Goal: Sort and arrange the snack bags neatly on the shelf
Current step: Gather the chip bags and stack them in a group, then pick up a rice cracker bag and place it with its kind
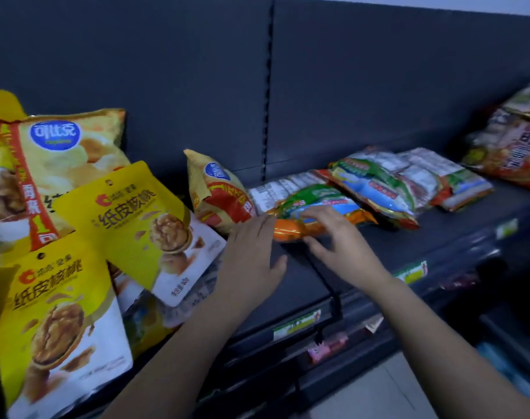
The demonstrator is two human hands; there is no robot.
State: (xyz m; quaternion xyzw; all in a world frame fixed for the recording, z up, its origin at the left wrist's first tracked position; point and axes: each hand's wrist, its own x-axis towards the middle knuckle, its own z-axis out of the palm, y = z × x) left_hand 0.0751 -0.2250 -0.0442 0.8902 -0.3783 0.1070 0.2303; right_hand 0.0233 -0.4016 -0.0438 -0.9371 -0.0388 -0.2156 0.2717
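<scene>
Head view. The left hand (251, 252) lies flat over the shelf (300, 279), its fingers (262, 229) straight and released, holding nothing; their tips reach the left end of the orange bag (291, 229). The right hand (339, 246) grasps that bag: fingers (318, 213) curve over its top and the thumb meets its near edge. The orange bag lies flat on the shelf. Just beyond the left fingertips a small chip bag (218, 195) stands tilted. Left of the left fingers are two yellow walnut bags (136, 219), with a large chip bag (73, 152) behind them. Right of the right fingers more green bags (375, 186) lie overlapping. Price tags (297, 325) line the shelf edge below both wrists.
</scene>
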